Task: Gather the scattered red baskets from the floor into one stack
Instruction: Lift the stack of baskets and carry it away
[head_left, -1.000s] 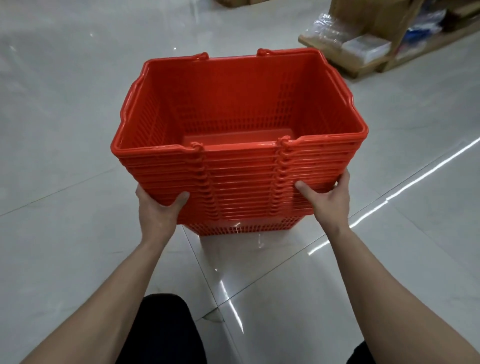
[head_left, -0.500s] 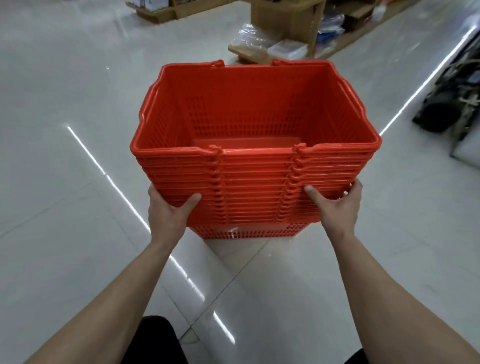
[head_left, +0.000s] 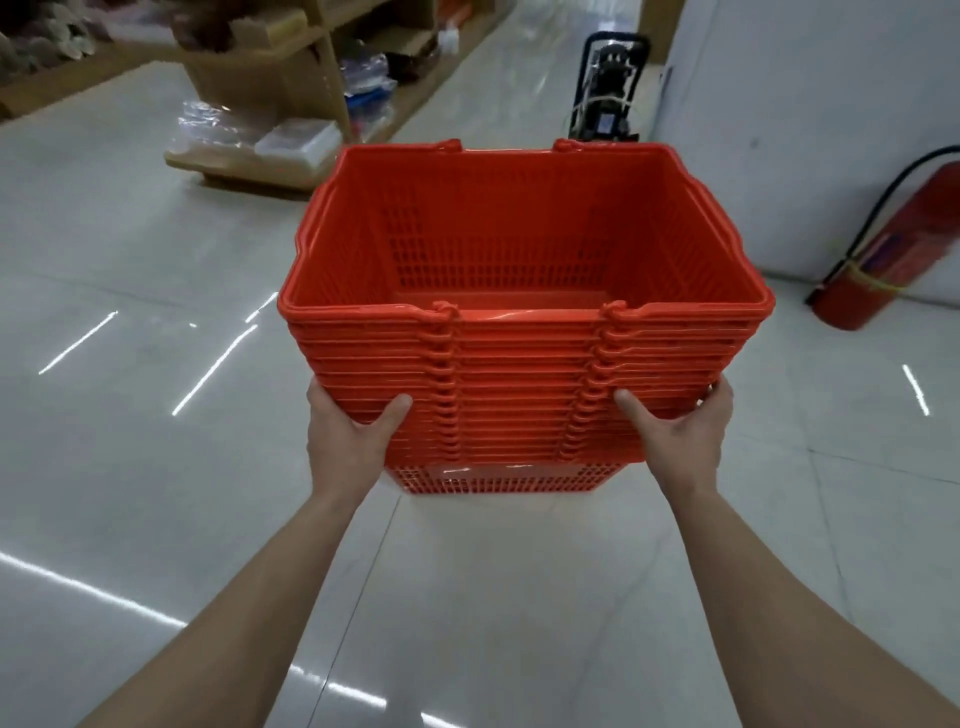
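Observation:
A stack of several nested red baskets (head_left: 524, 358) hangs in the air in front of me, above the glossy tiled floor. The top basket is empty, and its handles lie folded down along the rims. My left hand (head_left: 345, 441) grips the stack's near left corner, thumb on the front wall. On the near right corner sits my right hand (head_left: 680, 434), held the same way. The fingers of both hands are hidden behind the stack.
A wooden shelf unit (head_left: 291, 78) with clear plastic packs on its low base stands ahead on the left. A red fire extinguisher (head_left: 893, 249) leans by the white wall at right. A black hand cart (head_left: 605, 88) stands farther back.
The view has swung to the right with the stack held between both hands. The shelf unit has slid left, and the white wall, fire extinguisher and cart have come into view.

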